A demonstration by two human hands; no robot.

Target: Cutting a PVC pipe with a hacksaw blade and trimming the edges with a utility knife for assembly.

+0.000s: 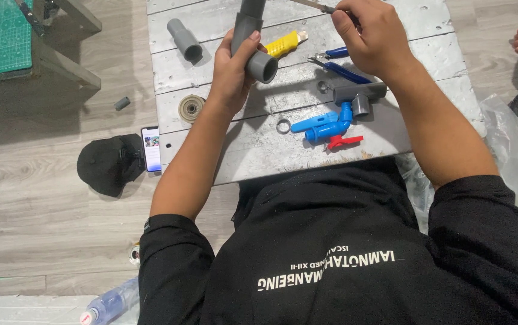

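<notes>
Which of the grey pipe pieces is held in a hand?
The elbow-ended grey pipe, gripped by the left hand. The short pipe and tee fitting lie untouched.

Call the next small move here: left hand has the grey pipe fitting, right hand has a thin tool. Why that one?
Probably bring the thin tool down to the open socket of the grey pipe fitting. The left hand grips the fitting upright over the work board, socket mouth facing the camera, while the right hand holds the tool just beside it, not yet touching.

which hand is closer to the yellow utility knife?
Left. The left hand, gripping the grey pipe fitting, sits just beside the yellow utility knife; the right hand is farther off.
</notes>
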